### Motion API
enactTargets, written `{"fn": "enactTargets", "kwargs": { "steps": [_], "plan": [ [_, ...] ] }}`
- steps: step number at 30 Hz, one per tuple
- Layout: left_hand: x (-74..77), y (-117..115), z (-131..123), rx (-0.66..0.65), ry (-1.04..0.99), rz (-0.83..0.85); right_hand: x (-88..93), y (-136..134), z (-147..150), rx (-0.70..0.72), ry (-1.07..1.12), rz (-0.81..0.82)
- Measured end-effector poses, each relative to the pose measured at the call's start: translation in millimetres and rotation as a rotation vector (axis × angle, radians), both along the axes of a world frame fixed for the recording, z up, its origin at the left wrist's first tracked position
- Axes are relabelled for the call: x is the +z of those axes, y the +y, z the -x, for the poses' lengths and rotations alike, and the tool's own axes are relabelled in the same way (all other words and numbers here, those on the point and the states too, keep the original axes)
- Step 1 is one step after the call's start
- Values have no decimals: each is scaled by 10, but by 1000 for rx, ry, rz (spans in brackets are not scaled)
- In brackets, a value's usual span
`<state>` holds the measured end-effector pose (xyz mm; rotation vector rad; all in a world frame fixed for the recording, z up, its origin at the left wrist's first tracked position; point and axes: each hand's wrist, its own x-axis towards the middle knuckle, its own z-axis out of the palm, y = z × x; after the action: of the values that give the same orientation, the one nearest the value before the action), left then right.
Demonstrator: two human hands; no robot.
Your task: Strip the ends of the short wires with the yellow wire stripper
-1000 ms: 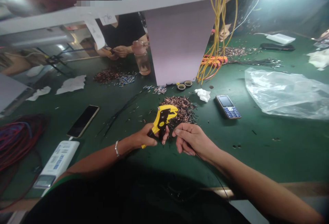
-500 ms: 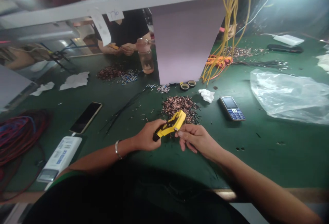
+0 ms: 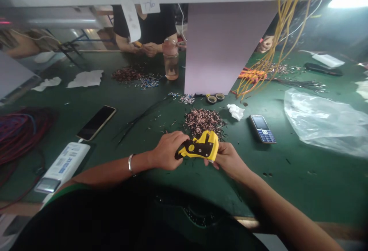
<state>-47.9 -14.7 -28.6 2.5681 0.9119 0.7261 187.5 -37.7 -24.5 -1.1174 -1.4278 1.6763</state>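
Note:
My left hand (image 3: 169,150) is wrapped round the handles of a yellow and black wire stripper (image 3: 200,149), its jaw end pointing right. At that jaw end, my right hand (image 3: 230,159) has its fingers closed, partly hidden behind the tool. Whatever the right fingers pinch is too small or too covered to make out. Just beyond the stripper, a heap of short copper and black wire ends (image 3: 204,122) lies on the green table (image 3: 161,189).
Around the hands lie a keypad phone (image 3: 262,129), a crumpled tissue (image 3: 235,111), tape rolls (image 3: 215,98), a smartphone (image 3: 96,123), a white power bank (image 3: 64,166), coiled red wires (image 3: 23,136) and a plastic bag (image 3: 324,122). A bottle (image 3: 171,61) stands near a co-worker's hands (image 3: 151,49).
The wire stripper has turned, its flat side now facing me and its jaw end farther right. My right hand has shifted right and slightly down with it. The camera view has tilted slightly.

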Motion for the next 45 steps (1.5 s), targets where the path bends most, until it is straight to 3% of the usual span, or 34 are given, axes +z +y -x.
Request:
{"fn": "enactTargets", "kwargs": {
  "steps": [21, 28, 45],
  "plan": [
    [-33, 28, -25, -13, -52, 131, 38, -5, -6, -29, -11, 26],
    [-55, 42, -18, -7, -58, 128, -12, -14, -18, -11, -11, 41],
    [-58, 52, -7, 24, -51, 117, 73, -3, 33, -53, -3, 98]
  ]
}}
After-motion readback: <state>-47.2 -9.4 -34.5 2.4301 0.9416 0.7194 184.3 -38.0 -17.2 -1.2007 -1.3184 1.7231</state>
